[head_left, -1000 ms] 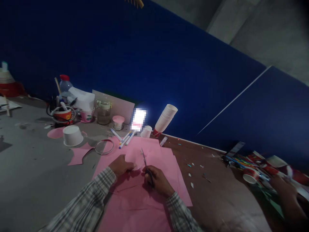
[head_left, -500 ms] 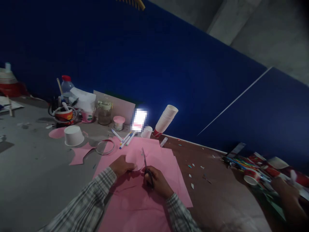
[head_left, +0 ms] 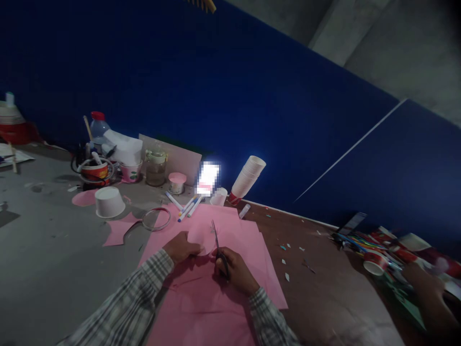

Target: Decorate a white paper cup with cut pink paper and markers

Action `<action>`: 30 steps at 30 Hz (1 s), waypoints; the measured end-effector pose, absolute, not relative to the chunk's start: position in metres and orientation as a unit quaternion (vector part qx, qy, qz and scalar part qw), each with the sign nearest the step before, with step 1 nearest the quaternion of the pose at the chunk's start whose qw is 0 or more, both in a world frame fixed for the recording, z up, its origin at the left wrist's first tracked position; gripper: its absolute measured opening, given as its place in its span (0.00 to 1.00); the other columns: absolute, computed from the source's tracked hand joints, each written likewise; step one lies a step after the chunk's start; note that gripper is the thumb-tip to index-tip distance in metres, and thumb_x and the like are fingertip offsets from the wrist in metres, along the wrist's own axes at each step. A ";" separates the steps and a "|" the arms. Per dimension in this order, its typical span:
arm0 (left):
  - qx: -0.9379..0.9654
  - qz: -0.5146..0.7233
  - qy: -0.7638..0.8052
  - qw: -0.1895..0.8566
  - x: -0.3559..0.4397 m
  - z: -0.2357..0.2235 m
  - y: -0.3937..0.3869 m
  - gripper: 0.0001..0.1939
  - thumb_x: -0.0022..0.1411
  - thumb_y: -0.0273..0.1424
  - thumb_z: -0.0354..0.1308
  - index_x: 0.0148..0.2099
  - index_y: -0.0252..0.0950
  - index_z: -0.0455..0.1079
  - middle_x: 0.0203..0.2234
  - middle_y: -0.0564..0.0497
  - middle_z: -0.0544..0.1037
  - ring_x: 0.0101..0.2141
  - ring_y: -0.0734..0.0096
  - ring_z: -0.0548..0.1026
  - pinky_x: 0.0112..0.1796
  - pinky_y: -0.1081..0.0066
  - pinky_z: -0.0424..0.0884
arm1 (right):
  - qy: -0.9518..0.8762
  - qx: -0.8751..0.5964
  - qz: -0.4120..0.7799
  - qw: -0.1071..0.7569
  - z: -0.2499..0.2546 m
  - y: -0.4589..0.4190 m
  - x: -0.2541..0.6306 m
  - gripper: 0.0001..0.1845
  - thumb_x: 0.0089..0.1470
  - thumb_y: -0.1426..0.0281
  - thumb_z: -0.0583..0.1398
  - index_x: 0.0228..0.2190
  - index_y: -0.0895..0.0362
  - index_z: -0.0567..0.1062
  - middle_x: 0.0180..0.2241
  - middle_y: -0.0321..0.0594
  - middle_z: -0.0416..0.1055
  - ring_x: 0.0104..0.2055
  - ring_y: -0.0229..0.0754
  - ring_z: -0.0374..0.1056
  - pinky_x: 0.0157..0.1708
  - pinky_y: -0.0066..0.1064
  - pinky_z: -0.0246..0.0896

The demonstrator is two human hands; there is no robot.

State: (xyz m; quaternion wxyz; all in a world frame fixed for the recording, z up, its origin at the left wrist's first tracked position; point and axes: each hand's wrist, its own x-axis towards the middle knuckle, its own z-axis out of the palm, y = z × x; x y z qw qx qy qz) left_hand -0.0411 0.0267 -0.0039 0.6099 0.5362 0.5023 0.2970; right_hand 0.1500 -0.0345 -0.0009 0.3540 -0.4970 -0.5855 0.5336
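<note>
My left hand pinches the lower left edge of a rounded piece of pink paper. In my right hand is a pair of scissors, its dark handles wrapped by my fingers and its narrow blades pointing up and away from me. The blades lie along the right side of the pink piece; whether they touch its edge I cannot tell. Under both hands lie larger pink sheets, overlapping on the table.
Several markers, a metal ring and an upturned white tub lie beyond my hands. A tilted stack of paper cups leans by a blurred bright screen. At far right, another person's hand is near cups and pens.
My hands, the scissors and the pink piece stay almost in place. The other person's hand at the right has shifted slightly.
</note>
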 end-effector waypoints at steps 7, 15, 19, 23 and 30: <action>0.539 0.279 0.513 0.607 -0.042 0.004 0.025 0.09 0.39 0.33 0.60 0.19 0.36 0.63 0.12 0.57 0.66 0.17 0.74 0.64 0.20 0.73 0.60 | -0.583 -0.503 0.534 0.350 0.001 -0.034 0.150 0.18 0.50 0.56 0.61 0.34 0.58 0.69 0.17 0.28 0.62 0.18 0.31 0.54 0.18 0.24 0.53; 0.537 0.263 0.531 0.600 -0.044 0.001 0.028 0.08 0.40 0.31 0.61 0.22 0.36 0.63 0.11 0.58 0.66 0.15 0.73 0.66 0.18 0.74 0.60 | -0.583 -0.506 0.538 0.338 0.005 -0.035 0.151 0.15 0.51 0.59 0.60 0.32 0.58 0.69 0.16 0.28 0.61 0.17 0.31 0.54 0.19 0.24 0.53; 0.542 0.264 0.522 0.604 -0.045 0.000 0.028 0.07 0.41 0.30 0.60 0.21 0.36 0.63 0.10 0.58 0.65 0.15 0.74 0.66 0.18 0.74 0.61 | -0.585 -0.506 0.537 0.336 0.007 -0.035 0.151 0.16 0.50 0.58 0.60 0.31 0.58 0.68 0.16 0.28 0.61 0.18 0.31 0.54 0.19 0.24 0.54; 0.540 0.266 0.519 0.606 -0.045 0.000 0.029 0.08 0.40 0.28 0.60 0.20 0.36 0.62 0.10 0.59 0.66 0.14 0.76 0.64 0.17 0.75 0.61 | -0.586 -0.507 0.537 0.333 0.008 -0.035 0.151 0.14 0.51 0.58 0.60 0.31 0.57 0.69 0.16 0.28 0.61 0.18 0.32 0.54 0.20 0.25 0.55; 0.524 0.260 0.516 0.625 -0.044 0.001 0.027 0.08 0.41 0.28 0.59 0.22 0.37 0.61 0.10 0.58 0.67 0.13 0.74 0.66 0.15 0.74 0.62 | -0.604 -0.508 0.519 0.327 0.006 -0.035 0.153 0.13 0.51 0.59 0.60 0.30 0.57 0.69 0.16 0.28 0.61 0.18 0.31 0.54 0.20 0.24 0.56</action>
